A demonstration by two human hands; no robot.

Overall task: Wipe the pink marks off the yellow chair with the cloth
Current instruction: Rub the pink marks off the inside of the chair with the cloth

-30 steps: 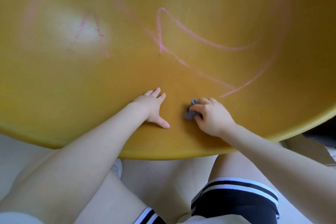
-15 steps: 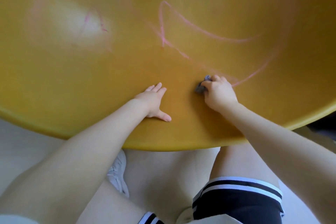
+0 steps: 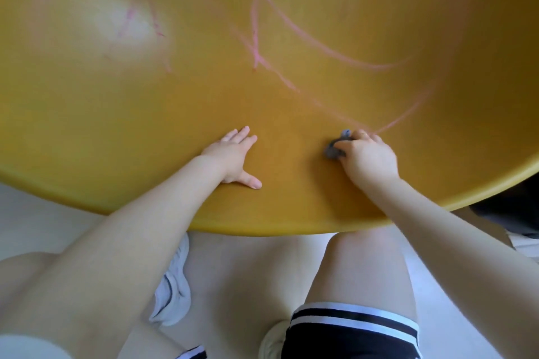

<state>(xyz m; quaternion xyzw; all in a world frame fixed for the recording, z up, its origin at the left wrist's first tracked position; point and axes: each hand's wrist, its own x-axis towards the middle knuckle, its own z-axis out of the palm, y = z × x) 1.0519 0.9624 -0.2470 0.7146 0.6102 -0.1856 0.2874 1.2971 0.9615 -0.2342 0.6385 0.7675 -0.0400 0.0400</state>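
The yellow chair [image 3: 116, 125] fills the upper part of the head view, its curved front rim running across the middle. Pink marks [image 3: 291, 29] cross the seat: a looped line at centre, a fainter stroke toward the right, and small scribbles at upper left [image 3: 128, 20]. My right hand [image 3: 367, 154] is shut on a small bunched grey cloth [image 3: 334, 150] and presses it on the seat at the near end of the pink line. My left hand [image 3: 236, 157] lies flat on the seat to the left, fingers spread, holding nothing.
Below the chair's rim are my bare knees, black shorts with white stripes [image 3: 350, 329] and a white shoe [image 3: 172, 291] on a pale floor. A brown cardboard piece [image 3: 490, 227] and a dark object [image 3: 507, 207] sit at the right edge.
My right hand with the cloth slid forward along the seat toward the pink line, then drew slightly back. The lower stretch of that line looks fainter. My left hand has stayed put.
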